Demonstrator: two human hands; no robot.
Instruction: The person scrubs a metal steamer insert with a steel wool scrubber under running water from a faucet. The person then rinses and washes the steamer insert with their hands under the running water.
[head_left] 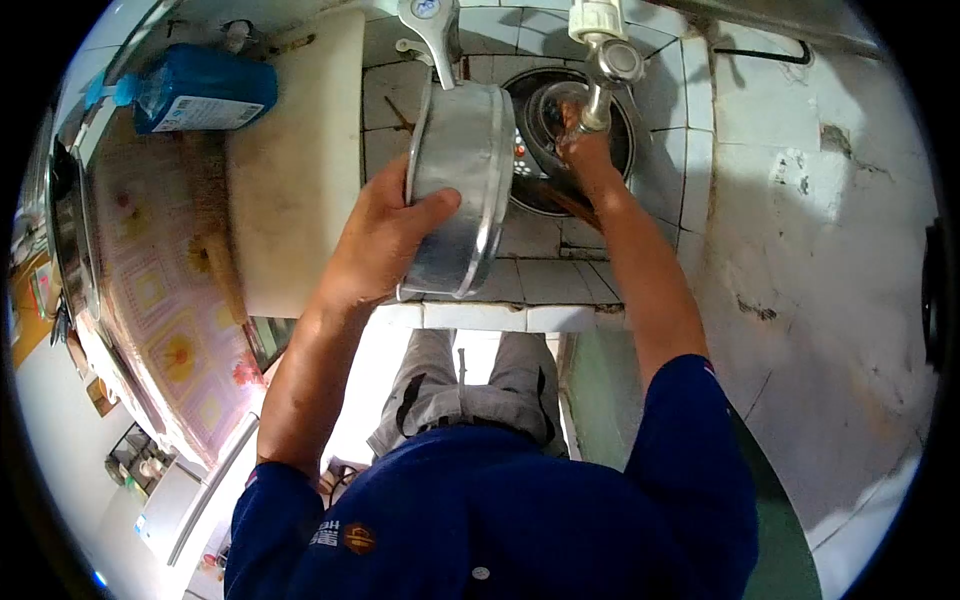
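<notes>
A metal pot [460, 180] is tipped on its side over the tiled sink, its bottom turned to the right. My left hand [395, 225] grips its left rim, thumb on the outer wall. Under the tap [597, 108], my right hand [583, 150] reaches into a dark round basin [622, 165]. A clear, round, bowl-like item [540, 112] is at its fingers, which are partly hidden by the tap and the glare. Small white and orange bits show in the basin beside the pot.
A blue bottle [210, 90] lies on a pale board [295, 180] at the left. Another tap handle [428, 15] stands above the pot. Patterned cloth [170, 320] covers a surface further left. The tiled sink edge [560, 318] runs in front of my body.
</notes>
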